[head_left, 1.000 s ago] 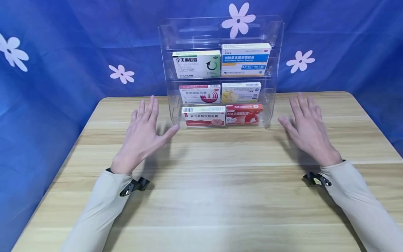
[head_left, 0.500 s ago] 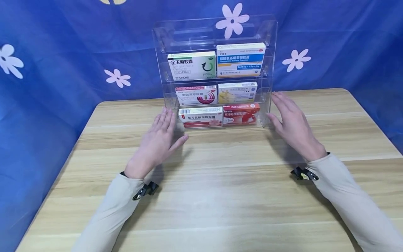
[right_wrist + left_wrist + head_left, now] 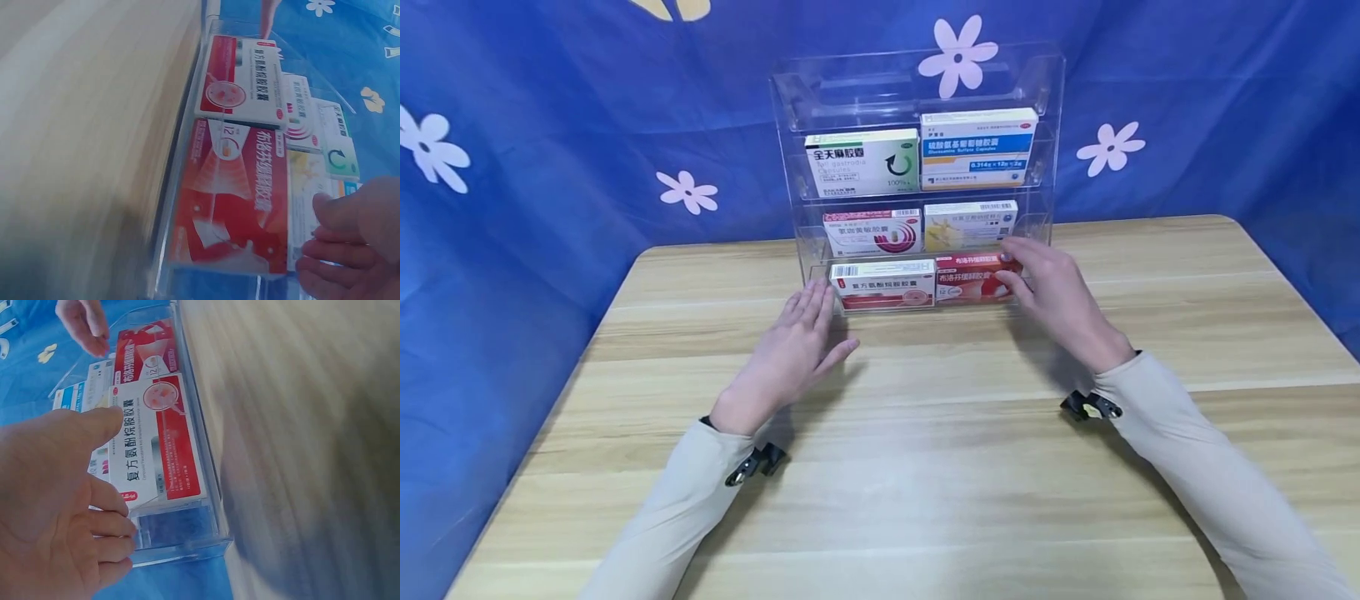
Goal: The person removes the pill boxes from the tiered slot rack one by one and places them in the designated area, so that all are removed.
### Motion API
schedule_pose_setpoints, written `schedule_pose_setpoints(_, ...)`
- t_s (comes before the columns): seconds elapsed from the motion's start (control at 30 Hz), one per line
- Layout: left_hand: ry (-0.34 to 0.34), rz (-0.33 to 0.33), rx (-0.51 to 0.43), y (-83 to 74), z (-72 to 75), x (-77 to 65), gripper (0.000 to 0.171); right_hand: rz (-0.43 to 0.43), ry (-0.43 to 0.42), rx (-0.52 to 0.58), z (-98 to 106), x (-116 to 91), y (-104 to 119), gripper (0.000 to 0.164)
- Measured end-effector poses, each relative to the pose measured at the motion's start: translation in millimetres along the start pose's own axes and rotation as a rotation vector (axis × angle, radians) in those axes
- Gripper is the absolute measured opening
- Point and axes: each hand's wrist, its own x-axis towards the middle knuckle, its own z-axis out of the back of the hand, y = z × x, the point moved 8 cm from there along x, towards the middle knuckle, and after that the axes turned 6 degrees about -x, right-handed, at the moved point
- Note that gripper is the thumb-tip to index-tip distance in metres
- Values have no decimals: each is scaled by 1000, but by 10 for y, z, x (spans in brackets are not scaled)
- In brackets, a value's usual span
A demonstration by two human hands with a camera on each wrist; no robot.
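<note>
A clear acrylic rack (image 3: 835, 75) holds medicine boxes in three tiers. The bottom tier has a white-and-red box (image 3: 880, 287) on the left and a red box (image 3: 966, 287) on the right. My left hand (image 3: 782, 358) is at the rack's lower left corner, fingers extended and thumb spread. My right hand (image 3: 1063, 304) reaches in from the right, its thumb and fingertips overlapping the red box's right end in the head view. In the right wrist view, the bent fingers (image 3: 334, 250) are beside the red box, with a gap between thumb and fingers.
A pink-and-white box (image 3: 872, 233) and a yellow-and-white box (image 3: 970, 227) fill the middle tier. Above them stand a green-and-white box (image 3: 861, 167) and a blue-and-white box (image 3: 977, 150). A blue flowered curtain (image 3: 565, 108) hangs behind the wooden table (image 3: 887, 467).
Both hands have moved inward to the rack from either side. The right hand has come farther, from beside the rack to the red box's right end. The boxes keep their places.
</note>
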Motion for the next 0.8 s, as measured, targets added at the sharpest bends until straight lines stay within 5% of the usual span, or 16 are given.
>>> schedule_pose_setpoints(0.37, -33, -5, -81, 43, -10, -14, 72, 27, 15, -87, -162, 102, -5, 26)
schedule_pose_setpoints(0.8, 18, 6, -137, 55, 0, -50, 63, -38, 63, -125, -147, 72, -118, 29)
